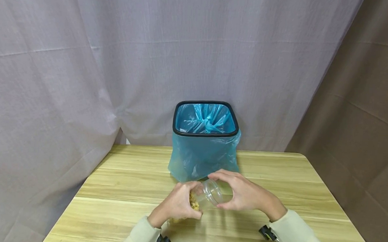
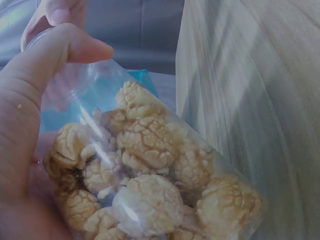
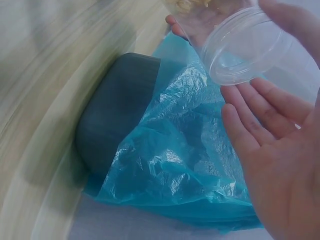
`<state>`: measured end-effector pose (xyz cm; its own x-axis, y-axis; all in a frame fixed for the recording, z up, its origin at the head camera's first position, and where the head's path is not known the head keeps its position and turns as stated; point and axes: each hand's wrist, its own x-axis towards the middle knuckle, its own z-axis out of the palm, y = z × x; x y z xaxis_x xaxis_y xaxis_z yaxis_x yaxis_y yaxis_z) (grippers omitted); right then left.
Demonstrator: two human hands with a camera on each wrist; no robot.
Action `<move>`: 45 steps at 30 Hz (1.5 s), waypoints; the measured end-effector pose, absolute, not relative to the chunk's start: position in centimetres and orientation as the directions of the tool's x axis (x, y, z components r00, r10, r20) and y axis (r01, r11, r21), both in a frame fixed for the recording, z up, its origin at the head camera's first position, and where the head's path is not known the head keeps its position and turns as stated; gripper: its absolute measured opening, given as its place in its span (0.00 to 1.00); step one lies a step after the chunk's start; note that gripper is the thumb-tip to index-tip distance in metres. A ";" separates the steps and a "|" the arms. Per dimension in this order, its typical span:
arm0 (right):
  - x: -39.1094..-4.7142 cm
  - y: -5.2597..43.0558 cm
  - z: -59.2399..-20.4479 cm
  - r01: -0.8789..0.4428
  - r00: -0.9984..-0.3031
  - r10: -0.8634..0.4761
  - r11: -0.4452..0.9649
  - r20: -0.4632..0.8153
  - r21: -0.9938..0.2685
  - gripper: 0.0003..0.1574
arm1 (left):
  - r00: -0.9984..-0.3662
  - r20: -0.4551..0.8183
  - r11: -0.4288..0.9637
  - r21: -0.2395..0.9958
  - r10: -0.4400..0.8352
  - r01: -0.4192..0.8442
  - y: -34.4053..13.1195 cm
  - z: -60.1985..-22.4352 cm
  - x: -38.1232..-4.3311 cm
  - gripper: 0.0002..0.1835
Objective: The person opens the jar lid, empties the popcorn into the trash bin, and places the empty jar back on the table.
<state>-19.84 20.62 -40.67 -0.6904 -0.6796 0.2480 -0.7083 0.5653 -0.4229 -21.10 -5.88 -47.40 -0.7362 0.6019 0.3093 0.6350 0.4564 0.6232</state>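
Head view: holds in the left hand (image 1: 180,202) a clear, cylindrical plastic jar (image 1: 206,194) of lumpy yellow-brown pieces (image 1: 194,203), low over the pale, wood-grained table (image 1: 130,190), near the translucent blue plastic bag (image 1: 202,155) draped on the black-rimmed, squarish bin (image 1: 205,135). Tilts along its long axis, base at lower left, mouth at upper right toward the right hand (image 1: 246,194). Pinches the rim between right thumb and fingertips, at opposite edges. Hides most of the jar's body behind the left hand.

Left wrist view: slants from neck at upper left to lower right, with base cut off by the lower edge. Grips firmly, left thumb across the neck, other fingers mostly hidden. Crops the right hand at the top corner.

Right wrist view: points mouth down and rightward, with body cut off at the top edge. Cannot tell whether a clear lid covers the mouth.
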 end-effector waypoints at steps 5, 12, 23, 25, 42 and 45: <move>-19.8 20.6 -40.8 -0.676 -0.724 -0.645 0.593 0.244 -0.438 0.47 | -0.737 0.307 0.458 0.624 0.602 0.633 -5.8 -47.5 -21.1 0.39; -20.2 20.4 -41.2 -0.605 -0.777 -0.603 0.635 0.181 -0.481 0.40 | -0.738 0.310 0.457 0.624 0.599 0.634 -5.8 -47.6 -21.2 0.38; -20.3 20.6 -41.3 -0.648 -0.741 -0.639 0.601 0.206 -0.467 0.40 | -0.733 0.304 0.449 0.630 0.608 0.634 -5.8 -47.7 -21.3 0.39; -20.3 20.6 -41.3 -0.663 -0.729 -0.649 0.593 0.215 -0.458 0.41 | -0.730 0.309 0.450 0.624 0.609 0.639 -5.8 -47.7 -21.3 0.38; -20.4 20.5 -41.2 -0.615 -0.770 -0.615 0.641 0.172 -0.460 0.44 | -0.736 0.301 0.456 0.627 0.606 0.631 -5.8 -47.6 -21.6 0.37; -20.6 20.4 -41.4 -0.596 -0.779 -0.608 0.641 0.153 -0.485 0.39 | -0.736 0.301 0.455 0.628 0.606 0.631 -5.8 -47.6 -21.6 0.37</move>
